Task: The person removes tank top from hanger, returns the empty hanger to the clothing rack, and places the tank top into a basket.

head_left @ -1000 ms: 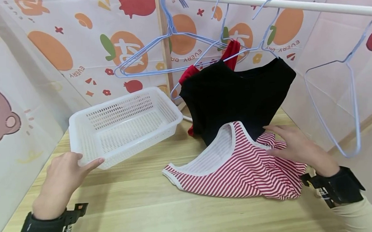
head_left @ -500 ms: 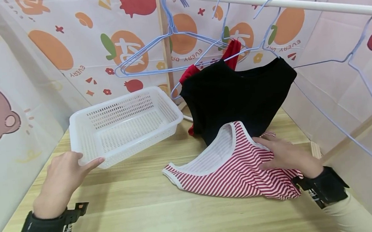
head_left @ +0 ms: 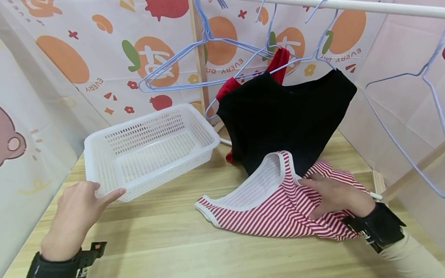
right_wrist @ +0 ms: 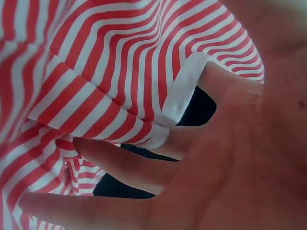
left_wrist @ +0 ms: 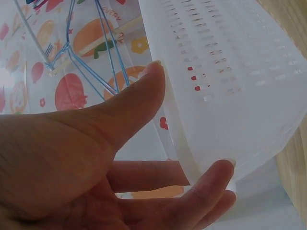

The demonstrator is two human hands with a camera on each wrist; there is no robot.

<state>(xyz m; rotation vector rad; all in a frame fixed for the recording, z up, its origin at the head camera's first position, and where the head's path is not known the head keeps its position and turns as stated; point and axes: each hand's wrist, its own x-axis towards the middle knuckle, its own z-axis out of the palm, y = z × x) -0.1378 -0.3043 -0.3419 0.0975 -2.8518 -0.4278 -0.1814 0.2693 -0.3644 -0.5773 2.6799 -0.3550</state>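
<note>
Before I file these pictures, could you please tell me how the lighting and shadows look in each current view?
Head: bright and mostly even, a soft shadow on the table near the left hand; left wrist: duller, a white glow at the left edge, the basket pale and low in contrast; right wrist: dim, fingers shaded, the shirt brighter.

Striped red-and-white cloth top (head_left: 272, 217) is showing white trim (right_wrist: 184, 88), rectangular plastic basket (head_left: 175, 174) is showing plain white, sleeveless shirt (head_left: 287, 119) is showing solid black
</note>
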